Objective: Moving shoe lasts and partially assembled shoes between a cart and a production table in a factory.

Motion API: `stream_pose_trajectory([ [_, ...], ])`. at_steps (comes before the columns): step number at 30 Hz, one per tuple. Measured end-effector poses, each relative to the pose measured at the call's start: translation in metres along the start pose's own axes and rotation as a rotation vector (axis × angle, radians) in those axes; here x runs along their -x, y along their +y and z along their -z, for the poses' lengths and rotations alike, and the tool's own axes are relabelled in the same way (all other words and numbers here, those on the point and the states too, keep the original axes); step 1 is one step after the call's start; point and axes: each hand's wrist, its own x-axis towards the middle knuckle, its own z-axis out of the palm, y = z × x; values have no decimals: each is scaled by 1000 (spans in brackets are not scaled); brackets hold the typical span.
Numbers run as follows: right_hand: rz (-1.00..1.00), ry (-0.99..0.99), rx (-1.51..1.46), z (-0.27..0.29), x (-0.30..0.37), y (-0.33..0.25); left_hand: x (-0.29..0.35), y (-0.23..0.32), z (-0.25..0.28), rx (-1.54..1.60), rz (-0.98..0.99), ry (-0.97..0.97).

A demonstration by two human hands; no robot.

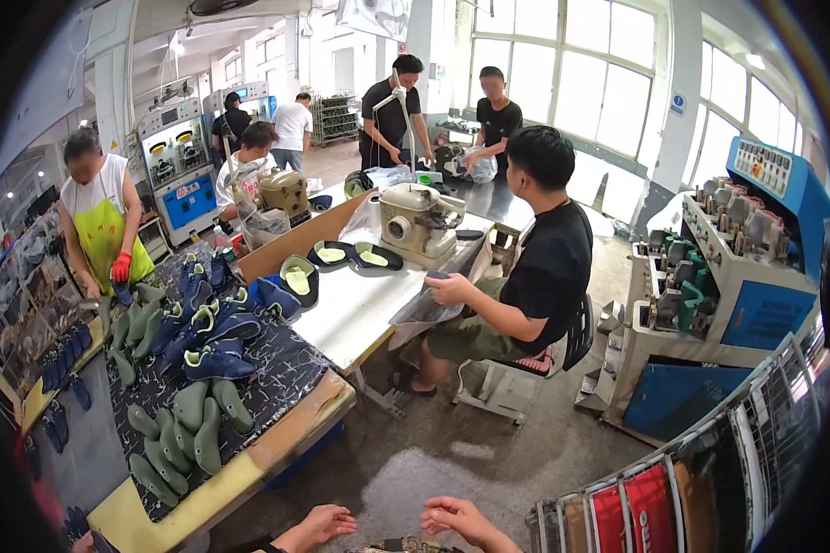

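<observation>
My left hand (326, 523) and my right hand (456, 518) reach in from the lower edge, apart from each other. Both are open, fingers stretched inward, holding nothing that I can see. Low between them shows a small part of a patterned thing (401, 546), cut off by the edge; its kind I cannot tell. The nearest furniture is the work table (240, 475) to the left, topped with dark patterned cloth. On it lie several green shoe lasts (194, 419) and a heap of navy shoe uppers (217, 336).
A seated co-worker (563, 249) is at a white table with a sewing machine (420, 221). Another person (106, 212) in a yellow-green apron works at far left. A blue-and-white shoe machine (729, 267) stands right. A wire rack (673, 488) curves along the lower right.
</observation>
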Motion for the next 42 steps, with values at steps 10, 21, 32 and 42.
stream_pose_trajectory([
  [10,-120,-79,105,-57,-31,-4,57,-6,44,-1,-184,135],
  [21,-138,-69,179,-83,-36,-15,72,4,48,4,-164,55],
  [32,-113,24,135,-78,-20,-2,28,5,65,-176,-75,35],
  [42,-61,355,21,-85,51,36,-42,-4,41,-142,155,-208],
])
